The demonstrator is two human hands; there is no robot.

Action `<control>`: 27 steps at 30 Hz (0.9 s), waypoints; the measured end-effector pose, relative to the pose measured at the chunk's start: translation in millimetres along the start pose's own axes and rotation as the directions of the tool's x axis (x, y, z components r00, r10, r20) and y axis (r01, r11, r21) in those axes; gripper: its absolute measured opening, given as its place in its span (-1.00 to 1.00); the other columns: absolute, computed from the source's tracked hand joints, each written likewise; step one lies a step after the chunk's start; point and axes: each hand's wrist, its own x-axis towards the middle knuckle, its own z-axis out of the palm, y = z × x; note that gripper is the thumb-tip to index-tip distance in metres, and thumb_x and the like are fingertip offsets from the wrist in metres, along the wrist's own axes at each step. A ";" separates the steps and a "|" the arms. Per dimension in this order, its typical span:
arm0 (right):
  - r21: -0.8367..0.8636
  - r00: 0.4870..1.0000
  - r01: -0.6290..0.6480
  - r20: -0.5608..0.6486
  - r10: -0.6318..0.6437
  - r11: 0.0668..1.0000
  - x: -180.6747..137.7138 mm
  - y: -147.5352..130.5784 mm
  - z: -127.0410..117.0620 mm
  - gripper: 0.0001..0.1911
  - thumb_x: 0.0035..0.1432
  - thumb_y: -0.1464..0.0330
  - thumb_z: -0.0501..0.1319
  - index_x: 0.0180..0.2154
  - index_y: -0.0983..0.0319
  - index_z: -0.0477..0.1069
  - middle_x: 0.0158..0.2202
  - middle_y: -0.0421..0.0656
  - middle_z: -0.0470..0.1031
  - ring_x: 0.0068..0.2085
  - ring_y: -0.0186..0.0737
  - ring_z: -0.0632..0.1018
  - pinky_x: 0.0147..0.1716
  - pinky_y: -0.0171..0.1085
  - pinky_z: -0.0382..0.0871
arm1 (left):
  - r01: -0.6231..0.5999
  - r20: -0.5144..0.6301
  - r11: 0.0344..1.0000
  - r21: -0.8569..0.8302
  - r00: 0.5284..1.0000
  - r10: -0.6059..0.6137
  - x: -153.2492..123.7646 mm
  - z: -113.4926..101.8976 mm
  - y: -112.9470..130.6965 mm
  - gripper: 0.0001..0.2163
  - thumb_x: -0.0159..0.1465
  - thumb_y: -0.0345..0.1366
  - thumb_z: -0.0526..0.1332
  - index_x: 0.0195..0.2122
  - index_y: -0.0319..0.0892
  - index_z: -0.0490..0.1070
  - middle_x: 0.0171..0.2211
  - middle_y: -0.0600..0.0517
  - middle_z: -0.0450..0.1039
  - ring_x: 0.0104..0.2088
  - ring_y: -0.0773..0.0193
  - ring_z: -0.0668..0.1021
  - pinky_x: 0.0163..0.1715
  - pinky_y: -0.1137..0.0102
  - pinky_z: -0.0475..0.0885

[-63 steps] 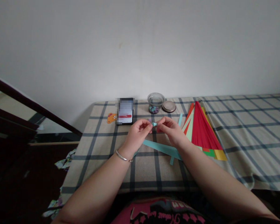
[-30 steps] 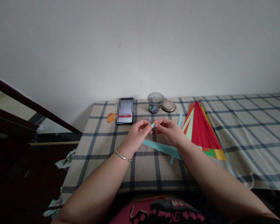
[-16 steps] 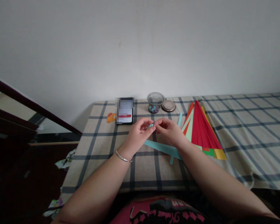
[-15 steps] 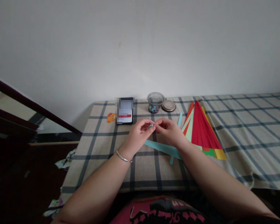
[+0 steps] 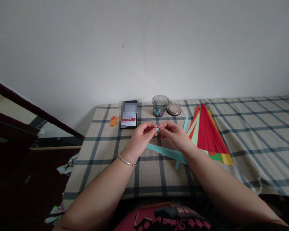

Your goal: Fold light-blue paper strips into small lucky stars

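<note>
My left hand and right hand both pinch the tiny blue paper piece between them; oversqueezing might crush it, a loose grip drop it. Phone left, tub behind, fanned strips right; more room nearside, before the tablecloth edge.

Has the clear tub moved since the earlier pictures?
No. The clear tub stays in the same place on the checked tablecloth, beside the round lid.
</note>
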 end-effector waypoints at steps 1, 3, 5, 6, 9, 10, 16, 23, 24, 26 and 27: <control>-0.012 1.000 0.006 -0.009 -0.007 1.000 0.2 0.9 0.4 -0.64 -0.14 0.08 0.37 -0.44 0.21 0.42 -0.49 -0.24 0.46 -0.46 -0.36 0.45 -0.46 -0.33 0.35 | -0.013 0.005 1.000 0.018 1.000 0.013 0.0 -0.5 -0.3 -0.80 0.12 -0.22 0.33 -0.28 -0.22 0.47 -0.36 0.02 0.51 -0.36 0.34 0.53 -0.24 0.38 0.49; -0.047 0.999 0.026 -0.029 -0.027 0.999 0.5 2.5 1.0 -0.64 -0.14 0.09 0.38 -0.46 0.22 0.40 -0.51 -0.25 0.46 -0.49 -0.37 0.43 -0.47 -0.33 0.33 | -0.045 0.019 0.997 0.063 0.999 0.044 -0.1 -1.5 -0.5 -0.81 0.14 -0.23 0.31 -0.27 -0.22 0.48 -0.35 0.02 0.51 -0.34 0.33 0.54 -0.22 0.37 0.48; -0.074 0.998 0.039 -0.040 -0.042 0.996 0.9 3.4 1.0 -0.65 -0.15 0.10 0.38 -0.48 0.22 0.40 -0.53 -0.26 0.45 -0.51 -0.38 0.41 -0.48 -0.33 0.30 | -0.068 0.031 0.994 0.091 0.997 0.065 -0.2 -2.0 -0.1 -0.82 0.16 -0.23 0.30 -0.27 -0.22 0.48 -0.34 0.01 0.51 -0.34 0.34 0.54 -0.21 0.38 0.47; -0.076 0.998 0.038 -0.040 -0.041 0.996 1.0 3.4 0.8 -0.65 -0.15 0.10 0.39 -0.48 0.22 0.39 -0.54 -0.26 0.45 -0.51 -0.38 0.41 -0.48 -0.33 0.30 | -0.072 0.035 0.993 0.091 0.997 0.069 -0.3 -1.9 0.2 -0.81 0.16 -0.23 0.30 -0.26 -0.22 0.47 -0.34 0.01 0.51 -0.35 0.34 0.53 -0.22 0.38 0.47; -0.043 0.999 0.025 -0.034 -0.026 0.999 1.6 2.3 -0.7 -0.64 -0.16 0.10 0.40 -0.48 0.22 0.39 -0.53 -0.25 0.43 -0.50 -0.38 0.41 -0.47 -0.33 0.30 | -0.045 0.032 0.997 0.065 0.999 0.043 -0.1 -1.2 0.9 -0.78 0.13 -0.21 0.32 -0.25 -0.21 0.46 -0.34 0.03 0.51 -0.39 0.36 0.53 -0.28 0.40 0.48; -0.030 0.999 0.022 -0.032 -0.023 0.999 1.8 1.8 -1.2 -0.64 -0.17 0.09 0.40 -0.48 0.22 0.39 -0.53 -0.26 0.42 -0.50 -0.38 0.41 -0.48 -0.33 0.31 | -0.029 0.027 0.997 0.065 0.999 0.027 0.1 -0.9 1.0 -0.78 0.12 -0.20 0.33 -0.28 -0.21 0.46 -0.37 0.04 0.50 -0.41 0.37 0.52 -0.31 0.41 0.48; 0.009 1.000 0.010 -0.011 -0.010 1.000 1.7 0.8 -3.4 -0.62 -0.15 0.07 0.38 -0.45 0.21 0.38 -0.51 -0.27 0.39 -0.49 -0.38 0.39 -0.51 -0.35 0.33 | 0.033 -0.015 0.998 0.053 0.999 -0.032 2.1 0.0 0.2 -0.76 0.06 -0.17 0.37 -0.35 -0.23 0.50 -0.46 0.05 0.49 -0.47 0.38 0.48 -0.37 0.41 0.45; 0.036 1.000 -0.008 -0.014 0.008 0.999 1.0 1.5 -3.2 -0.62 -0.14 0.07 0.38 -0.42 0.21 0.39 -0.50 -0.28 0.39 -0.52 -0.41 0.37 -0.51 -0.35 0.32 | 0.053 0.028 0.999 0.012 0.998 -0.053 1.6 0.3 2.1 -0.75 0.11 -0.17 0.33 -0.26 -0.22 0.53 -0.36 0.00 0.54 -0.43 0.37 0.49 -0.32 0.40 0.46; 0.029 1.000 -0.002 -0.020 0.003 1.000 1.0 1.3 -2.8 -0.62 -0.14 0.07 0.37 -0.43 0.21 0.39 -0.51 -0.28 0.39 -0.52 -0.41 0.37 -0.51 -0.35 0.32 | 0.028 0.034 0.998 0.048 0.999 -0.029 0.9 0.2 3.1 -0.77 0.13 -0.18 0.32 -0.25 -0.22 0.52 -0.36 0.00 0.54 -0.41 0.36 0.50 -0.32 0.40 0.46; 0.004 0.999 0.014 -0.036 -0.014 1.000 1.1 1.2 -1.7 -0.62 -0.14 0.07 0.37 -0.45 0.21 0.38 -0.52 -0.27 0.39 -0.51 -0.39 0.38 -0.51 -0.34 0.31 | -0.030 0.053 0.991 0.129 0.998 0.023 -0.6 -0.2 4.9 -0.79 0.17 -0.20 0.28 -0.24 -0.21 0.50 -0.35 0.01 0.53 -0.39 0.34 0.51 -0.30 0.41 0.46; -0.013 0.999 0.023 -0.045 -0.024 1.000 1.1 1.4 -1.1 -0.62 -0.14 0.07 0.37 -0.46 0.21 0.38 -0.53 -0.26 0.39 -0.50 -0.38 0.38 -0.51 -0.34 0.31 | -0.053 0.066 0.986 0.160 0.997 0.043 -1.4 -0.5 5.3 -0.80 0.18 -0.20 0.27 -0.24 -0.21 0.49 -0.35 0.01 0.53 -0.38 0.34 0.52 -0.30 0.41 0.46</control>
